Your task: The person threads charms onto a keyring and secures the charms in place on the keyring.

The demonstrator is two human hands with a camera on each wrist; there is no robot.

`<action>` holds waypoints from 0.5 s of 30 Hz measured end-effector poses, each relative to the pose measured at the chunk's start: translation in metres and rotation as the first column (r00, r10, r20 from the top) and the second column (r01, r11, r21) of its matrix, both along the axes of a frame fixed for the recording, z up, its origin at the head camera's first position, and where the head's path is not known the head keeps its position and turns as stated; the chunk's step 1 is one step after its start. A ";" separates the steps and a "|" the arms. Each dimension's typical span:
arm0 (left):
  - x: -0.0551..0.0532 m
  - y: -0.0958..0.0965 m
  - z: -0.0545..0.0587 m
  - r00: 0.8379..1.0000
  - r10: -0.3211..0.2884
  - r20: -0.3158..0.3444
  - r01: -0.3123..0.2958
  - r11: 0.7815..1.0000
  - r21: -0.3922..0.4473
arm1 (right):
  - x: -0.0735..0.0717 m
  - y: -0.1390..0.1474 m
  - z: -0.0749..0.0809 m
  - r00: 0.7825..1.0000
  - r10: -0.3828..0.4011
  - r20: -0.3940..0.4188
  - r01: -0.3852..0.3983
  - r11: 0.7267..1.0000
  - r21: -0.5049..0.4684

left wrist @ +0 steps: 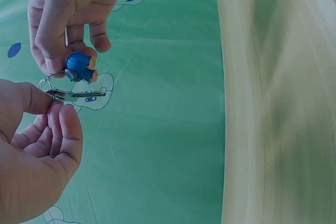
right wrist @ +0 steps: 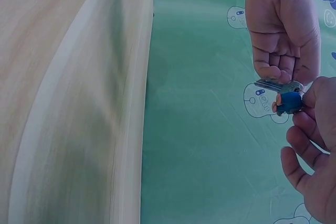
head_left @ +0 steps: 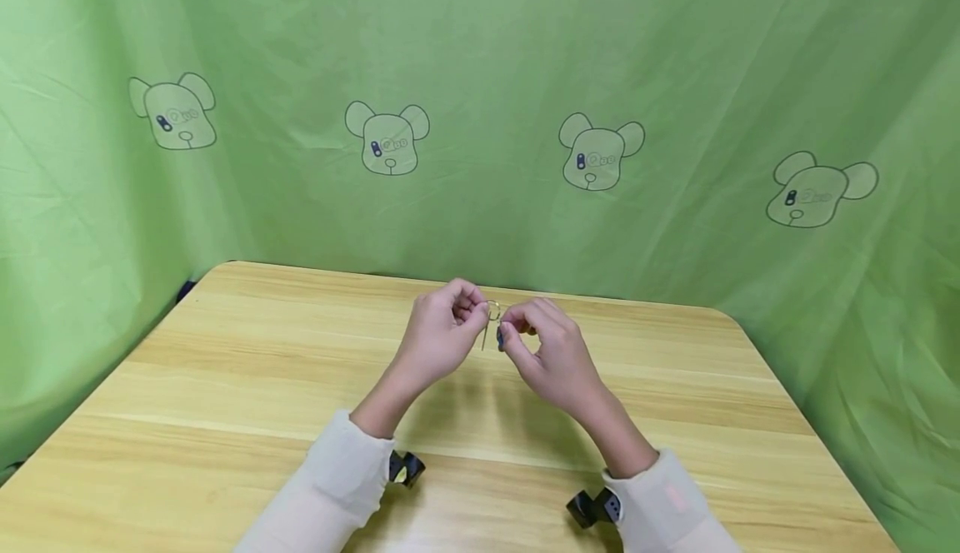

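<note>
Above the table, my left hand (head_left: pixel 442 332) pinches a metal key ring (head_left: pixel 494 311) between thumb and forefinger, right at the head of a key (left wrist: pixel 81 95). The key's toothed blade sticks out past the fingertips and points down in the head view. Close beside it, my right hand (head_left: pixel 551 345) pinches a small keychain figure (left wrist: pixel 80 66) at its chain end. The figure has a blue body and orange feet. A short chain (left wrist: pixel 48 78) runs between the figure and the ring, partly hidden by the fingers.
Below both hands lies a wood-grain table (head_left: pixel 247 403) with rounded far corners. Green cloth (head_left: pixel 480 220) printed with bear heads hangs behind it and along both sides. Dark wrist cameras (head_left: pixel 407 469) jut out from the light sleeves (head_left: pixel 330 478).
</note>
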State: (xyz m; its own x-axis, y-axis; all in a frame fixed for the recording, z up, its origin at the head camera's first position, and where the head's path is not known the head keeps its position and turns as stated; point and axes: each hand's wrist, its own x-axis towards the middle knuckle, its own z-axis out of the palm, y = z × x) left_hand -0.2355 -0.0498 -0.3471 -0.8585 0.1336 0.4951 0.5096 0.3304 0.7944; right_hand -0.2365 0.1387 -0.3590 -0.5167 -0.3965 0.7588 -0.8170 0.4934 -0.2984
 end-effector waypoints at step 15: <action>-0.002 0.000 -0.003 0.996 -0.003 0.093 0.002 1.000 0.012 | 0.001 0.002 0.000 0.999 -0.009 0.032 0.007 0.997 0.071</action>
